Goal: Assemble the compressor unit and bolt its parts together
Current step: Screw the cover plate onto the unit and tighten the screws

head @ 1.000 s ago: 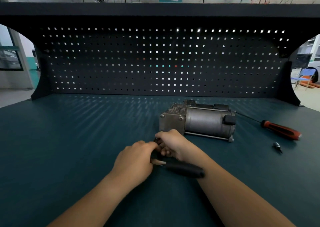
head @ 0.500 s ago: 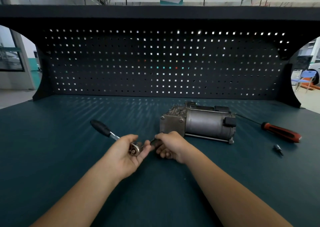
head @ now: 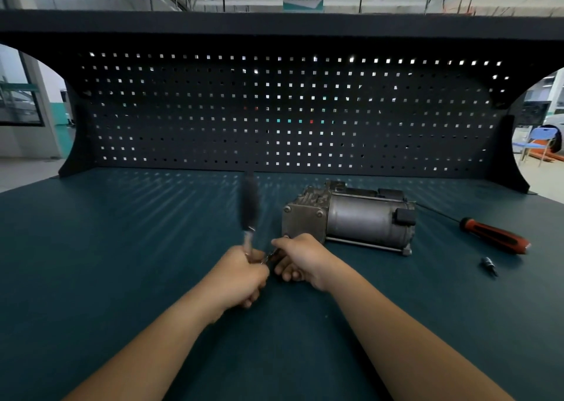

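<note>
The compressor lies crosswise just beyond the right hand — the nearer one, pinching a small part against the ratchet gripped by the left hand.

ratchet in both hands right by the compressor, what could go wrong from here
The ratchet handle is motion-blurred and the left hand grips it only near its head, so it might slip free or strike the compressor. The right hand holds the ratchet's drive end right at the housing's lower corner; if the tool pops off, those fingers could get jammed against the metal.
</note>
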The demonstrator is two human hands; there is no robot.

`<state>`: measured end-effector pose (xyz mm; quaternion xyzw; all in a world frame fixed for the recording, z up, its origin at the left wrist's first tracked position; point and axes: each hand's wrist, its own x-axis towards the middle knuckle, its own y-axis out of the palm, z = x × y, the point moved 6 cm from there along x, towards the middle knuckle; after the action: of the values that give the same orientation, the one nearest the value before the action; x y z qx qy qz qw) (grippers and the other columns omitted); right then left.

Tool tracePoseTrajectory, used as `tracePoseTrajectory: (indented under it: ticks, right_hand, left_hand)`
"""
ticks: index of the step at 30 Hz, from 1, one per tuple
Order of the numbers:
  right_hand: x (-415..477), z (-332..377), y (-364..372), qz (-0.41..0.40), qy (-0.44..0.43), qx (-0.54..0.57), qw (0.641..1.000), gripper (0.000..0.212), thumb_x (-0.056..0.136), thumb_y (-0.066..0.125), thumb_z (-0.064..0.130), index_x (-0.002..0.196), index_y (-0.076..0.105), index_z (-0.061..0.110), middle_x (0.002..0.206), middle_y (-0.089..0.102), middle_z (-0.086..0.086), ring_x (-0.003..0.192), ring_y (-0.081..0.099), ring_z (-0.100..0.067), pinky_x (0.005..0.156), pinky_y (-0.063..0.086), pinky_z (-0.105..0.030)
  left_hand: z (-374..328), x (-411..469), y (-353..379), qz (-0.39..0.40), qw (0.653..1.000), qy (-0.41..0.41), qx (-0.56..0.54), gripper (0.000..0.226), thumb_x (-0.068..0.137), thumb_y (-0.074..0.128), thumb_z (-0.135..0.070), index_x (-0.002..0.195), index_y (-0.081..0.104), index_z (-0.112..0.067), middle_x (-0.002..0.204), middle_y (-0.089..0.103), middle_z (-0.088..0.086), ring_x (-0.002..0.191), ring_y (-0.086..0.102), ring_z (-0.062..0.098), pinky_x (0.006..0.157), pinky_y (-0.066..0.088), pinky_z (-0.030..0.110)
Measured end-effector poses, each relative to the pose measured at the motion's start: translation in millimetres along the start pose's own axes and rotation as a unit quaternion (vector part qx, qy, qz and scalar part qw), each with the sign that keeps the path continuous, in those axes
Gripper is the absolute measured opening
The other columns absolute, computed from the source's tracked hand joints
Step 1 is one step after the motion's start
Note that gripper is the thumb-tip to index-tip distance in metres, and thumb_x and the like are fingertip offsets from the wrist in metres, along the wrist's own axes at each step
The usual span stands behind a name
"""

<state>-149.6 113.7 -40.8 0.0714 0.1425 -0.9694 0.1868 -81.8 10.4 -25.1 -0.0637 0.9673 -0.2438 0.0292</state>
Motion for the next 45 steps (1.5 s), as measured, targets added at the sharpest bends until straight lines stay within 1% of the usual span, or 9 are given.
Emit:
tracePoseTrajectory:
  ticks: [2,4,10,13,14,18,21,36,45]
  right_hand:
    - [1.7,1.5,-0.3,-0.005,-0.025,0.002,1.0,0.03,0.094,0.049,0.019,0.067,0.055,0.008,0.045,0.055,-0.004,0.037,0.049,-0.012,0.038,0.035,-0.019]
    - [3.1,4.1,-2.6,-0.017,-0.047,-0.032,0.998,0.029,0.091,0.052,0.014,0.063,0.058,0.009,0.059,0.056,-0.008,0.054,0.053,-0.018,0.057,0.042,-0.028]
    - [-0.4,4.2,-1.7,-0.009,-0.053,-0.044,0.998,0.028,0.091,0.052,0.012,0.063,0.057,0.01,0.04,0.056,0.005,0.035,0.051,-0.006,0.041,0.038,-0.019]
    - [-2.8,1.6,0.3,-0.008,-0.037,-0.014,0.999,0.028,0.092,0.048,0.018,0.068,0.055,0.005,0.035,0.052,0.002,0.025,0.042,-0.008,0.029,0.024,-0.014]
    - [-3.6,1.8,0.2,-0.009,-0.033,-0.016,0.999,0.029,0.092,0.047,0.02,0.068,0.054,0.006,0.035,0.052,0.002,0.026,0.042,-0.008,0.03,0.025,-0.015]
    - [-3.8,2.5,-1.4,-0.009,-0.022,-0.008,1.0,0.03,0.093,0.048,0.027,0.069,0.052,0.008,0.038,0.054,0.0,0.028,0.043,-0.009,0.031,0.026,-0.015]
    - [-4.1,2.5,-1.3,-0.008,-0.017,-0.006,1.0,0.032,0.094,0.048,0.027,0.068,0.051,0.009,0.039,0.054,0.0,0.028,0.043,-0.009,0.03,0.026,-0.016]
    - [-0.5,-6.7,-28.2,-0.045,0.042,0.086,0.994,0.023,0.094,0.04,0.009,0.073,0.048,0.004,0.037,0.051,-0.003,0.024,0.042,-0.008,0.027,0.025,-0.013]
    - [5.1,-16.5,-53.5,-0.099,0.054,0.174,0.978,0.024,0.091,0.035,0.001,0.072,0.05,0.001,0.048,0.051,-0.007,0.025,0.041,-0.008,0.028,0.027,-0.014]
  left_hand:
    - [-6.9,-1.9,5.5,-0.017,0.954,0.107,0.281,0.013,0.087,0.043,-0.011,0.093,0.054,-0.011,0.078,0.058,0.006,0.068,0.057,0.019,0.058,0.043,0.029]
    - [-11.6,-6.9,8.4,-0.049,0.899,0.15,0.409,0.017,0.091,0.043,-0.018,0.105,0.051,-0.015,0.093,0.06,0.006,0.085,0.059,0.026,0.065,0.045,0.034]
    - [-15.9,-4.3,5.0,-0.081,0.899,0.164,0.398,0.011,0.088,0.045,-0.018,0.095,0.054,-0.017,0.089,0.061,0.004,0.083,0.06,0.024,0.066,0.047,0.034]
    - [-7.0,1.4,2.1,-0.034,0.996,0.04,0.07,0.019,0.087,0.048,-0.009,0.072,0.049,-0.018,0.062,0.057,0.002,0.052,0.056,0.015,0.046,0.04,0.022]
    - [-1.5,2.9,3.2,-0.014,0.994,-0.026,-0.105,0.018,0.089,0.049,-0.008,0.072,0.051,-0.015,0.053,0.056,0.002,0.04,0.051,0.011,0.039,0.036,0.017]
    - [4.6,-2.0,3.6,0.001,0.78,-0.174,-0.6,0.025,0.09,0.052,-0.023,0.086,0.05,0.002,0.054,0.06,0.018,0.032,0.052,0.01,0.031,0.04,0.012]
    - [5.0,-0.3,-8.5,-0.046,0.714,-0.144,-0.683,0.022,0.09,0.051,-0.022,0.08,0.047,-0.004,0.064,0.061,0.02,0.035,0.054,0.01,0.033,0.042,0.013]
    - [4.7,-0.5,-2.2,0.005,0.861,-0.166,-0.481,0.009,0.083,0.041,-0.008,0.075,0.043,-0.009,0.049,0.054,0.006,0.026,0.035,0.005,0.03,0.026,0.008]
    - [-4.1,-6.9,0.8,0.013,0.866,-0.152,-0.475,0.011,0.082,0.04,-0.009,0.072,0.044,-0.009,0.05,0.047,0.005,0.026,0.031,0.005,0.03,0.023,0.007]
